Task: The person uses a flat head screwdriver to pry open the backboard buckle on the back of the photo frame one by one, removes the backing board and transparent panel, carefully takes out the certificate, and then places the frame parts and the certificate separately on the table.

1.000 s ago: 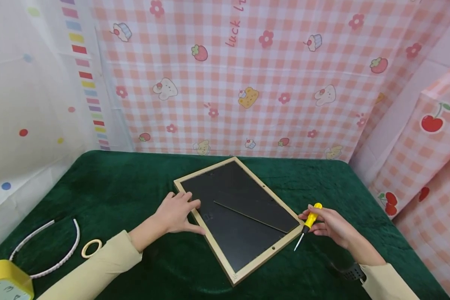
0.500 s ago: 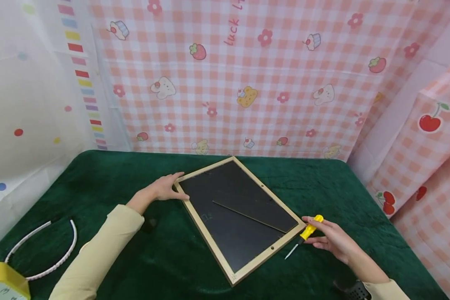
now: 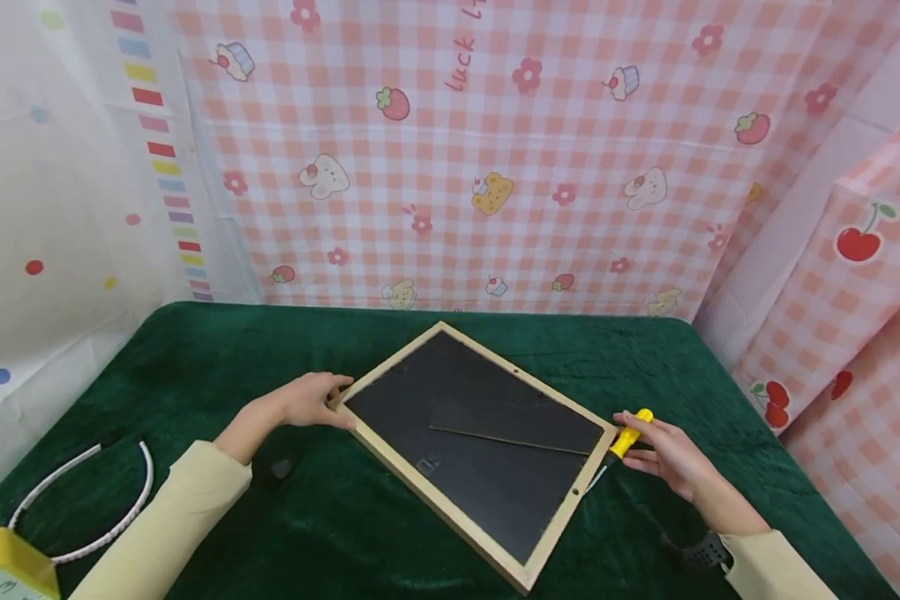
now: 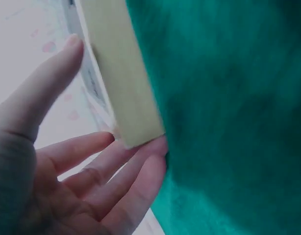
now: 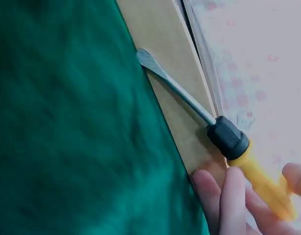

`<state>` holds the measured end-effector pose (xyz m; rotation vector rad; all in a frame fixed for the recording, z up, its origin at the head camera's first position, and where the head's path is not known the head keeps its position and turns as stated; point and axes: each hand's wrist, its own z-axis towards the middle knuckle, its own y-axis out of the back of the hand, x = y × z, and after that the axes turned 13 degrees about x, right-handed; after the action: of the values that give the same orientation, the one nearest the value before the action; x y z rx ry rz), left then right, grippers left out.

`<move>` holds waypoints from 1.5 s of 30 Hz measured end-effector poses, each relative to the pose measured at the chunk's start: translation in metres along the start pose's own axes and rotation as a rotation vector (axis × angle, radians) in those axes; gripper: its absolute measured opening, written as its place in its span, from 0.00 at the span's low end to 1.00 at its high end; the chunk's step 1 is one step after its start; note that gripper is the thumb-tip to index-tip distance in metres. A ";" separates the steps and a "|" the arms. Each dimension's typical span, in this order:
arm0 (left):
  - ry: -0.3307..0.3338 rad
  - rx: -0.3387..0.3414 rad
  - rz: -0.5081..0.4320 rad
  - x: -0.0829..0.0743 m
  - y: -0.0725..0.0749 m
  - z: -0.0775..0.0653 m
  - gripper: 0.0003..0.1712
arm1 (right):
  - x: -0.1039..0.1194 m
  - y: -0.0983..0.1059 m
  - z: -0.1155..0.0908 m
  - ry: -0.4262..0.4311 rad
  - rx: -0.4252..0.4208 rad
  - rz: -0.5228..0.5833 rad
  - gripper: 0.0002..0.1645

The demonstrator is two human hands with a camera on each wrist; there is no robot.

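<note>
A picture frame (image 3: 487, 475) with pale wooden edges and a black back lies turned cornerwise on the green cloth. Its stand leg (image 3: 510, 439) appears as a thin slanting strip across the back. My left hand (image 3: 300, 402) grips the frame's left corner, thumb along the near edge; in the left wrist view the fingers (image 4: 136, 191) bend around the corner's end. My right hand (image 3: 671, 458) holds a flat-head screwdriver (image 5: 187, 100) by its yellow handle (image 5: 261, 181), the blade pointing toward me beside the frame's side. Its lower fingers touch the frame's right corner.
Green plush cloth (image 3: 270, 533) covers the table. At the left front lie a white headband (image 3: 149, 477) and a yellow clock (image 3: 15, 554), cut off by the view's edge. A pink checked curtain (image 3: 420, 150) hangs behind.
My left hand shifted from the frame's left side to its left corner. The frame has turned counterclockwise, its near corner swinging right. The screwdriver stays in my right hand; my left sleeve now hides the wooden ring.
</note>
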<state>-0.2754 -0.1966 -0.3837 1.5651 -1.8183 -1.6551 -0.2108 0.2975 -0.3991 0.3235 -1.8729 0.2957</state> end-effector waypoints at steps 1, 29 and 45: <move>-0.020 0.007 -0.018 -0.002 -0.002 -0.004 0.44 | 0.001 0.003 0.002 0.010 0.007 -0.016 0.33; -0.177 0.307 -0.388 -0.050 -0.054 -0.080 0.38 | 0.044 0.031 0.087 -0.084 0.138 -0.487 0.39; -0.149 0.133 -0.307 -0.028 -0.035 -0.057 0.27 | 0.060 0.027 0.077 0.000 0.064 -0.546 0.39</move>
<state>-0.2034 -0.2007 -0.3800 1.9063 -1.8697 -1.8593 -0.3066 0.2900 -0.3679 0.8561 -1.6997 -0.0179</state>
